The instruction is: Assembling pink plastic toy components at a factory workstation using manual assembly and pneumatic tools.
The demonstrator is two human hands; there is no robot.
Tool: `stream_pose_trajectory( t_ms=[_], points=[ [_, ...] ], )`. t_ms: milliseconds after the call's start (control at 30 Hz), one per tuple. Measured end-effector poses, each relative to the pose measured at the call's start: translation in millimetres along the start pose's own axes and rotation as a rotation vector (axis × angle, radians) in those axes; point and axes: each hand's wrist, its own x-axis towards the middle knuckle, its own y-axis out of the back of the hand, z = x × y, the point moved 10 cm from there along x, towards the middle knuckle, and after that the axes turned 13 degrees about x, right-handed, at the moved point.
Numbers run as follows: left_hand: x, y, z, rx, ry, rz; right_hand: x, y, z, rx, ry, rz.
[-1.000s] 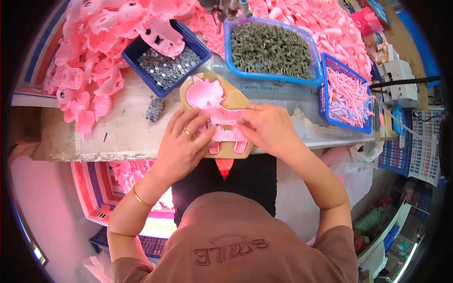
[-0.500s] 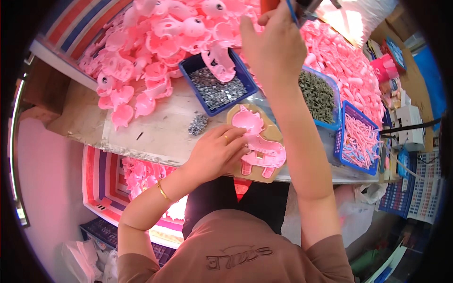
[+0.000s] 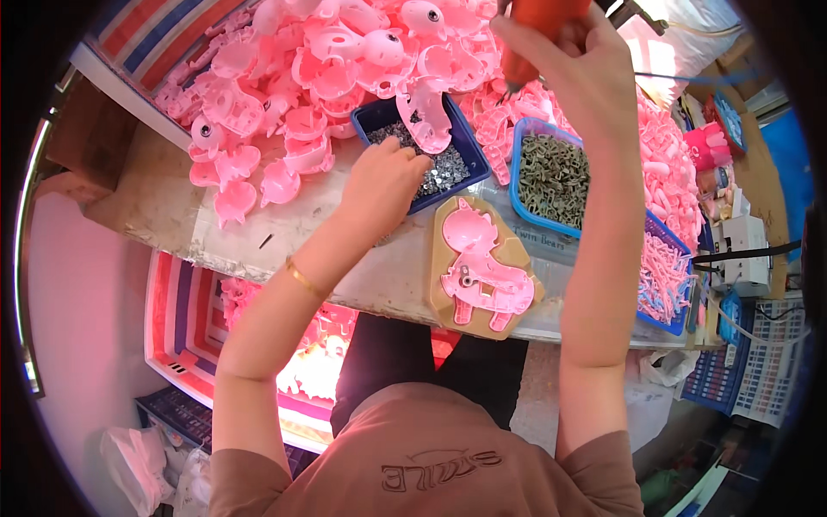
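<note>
My left hand (image 3: 385,183) reaches into a dark blue bin (image 3: 475,155) of small shiny metal pieces (image 3: 448,175), probably screws. Its fingers are curled, and the tips are hidden among the pieces. High on the right, my right hand (image 3: 594,73) grips an orange-red power screwdriver (image 3: 543,21) with its tip pointing down. Between my arms, a pink plastic animal-shaped toy half (image 3: 487,289) lies hollow side up in a tan fixture (image 3: 441,303). A small grey part (image 3: 467,279) sits in its body. No hand touches the toy.
Pink toy shells (image 3: 336,52) are heaped behind the bin; one leans into it. A light blue tub (image 3: 544,222) holds grey-green parts, and a blue basket (image 3: 665,317) holds pink and blue sticks. A striped bag (image 3: 172,336) of pink parts stands below the table's left edge.
My left hand has left the toy half and moved up and left into the metal-piece bin. My right hand has shifted right, bringing the screwdriver into clearer view. A grey part now shows in the toy.
</note>
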Motion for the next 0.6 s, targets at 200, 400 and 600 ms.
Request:
stream_pose_trajectory(
  t_ms=[200,400,600],
  points=[
    [18.2,-47.2,5.7,0.023,-0.071,-0.302,-21.7,-34.9,13.4,0.651,0.015,-0.646],
    [16.7,-42.3,4.7,-0.029,-0.051,-0.267,-31.1,-38.4,1.0,0.704,-0.017,-0.714],
    [11.1,-47.0,-5.4,-0.147,0.092,-0.295,-44.2,-40.7,-13.5,0.658,0.176,-0.79]
  ],
)
